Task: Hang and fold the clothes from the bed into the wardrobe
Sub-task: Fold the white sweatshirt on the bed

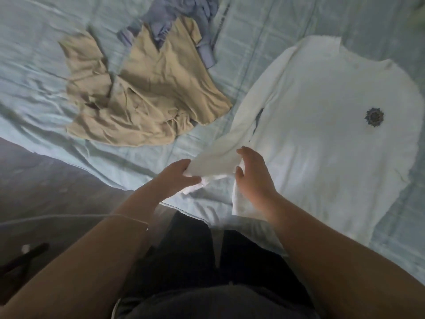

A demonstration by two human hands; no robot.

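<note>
White shirt (pixel 322 146) lies spread flat on the right of the bed (pixel 46 65), reaching the bed's near edge, which runs diagonally above dark floor (pixel 46 180). The left hand (pixel 177 178) pinches the end of the shirt's long sleeve (pixel 220 155). The right hand (pixel 255 180) is just beside it, fingers loosely apart, holding nothing. Bare wrinkled sheet separates the shirt from a crumpled tan garment (pixel 149 93), which half covers a blue garment (pixel 207 51). The shirt's dark round emblem (pixel 374 117) is too blurred to read.

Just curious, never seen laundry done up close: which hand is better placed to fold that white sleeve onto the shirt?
Probably the left hand: its fingers pinch the cuff end of the white sleeve, while the right hand is open beside it, gripping nothing.
</note>
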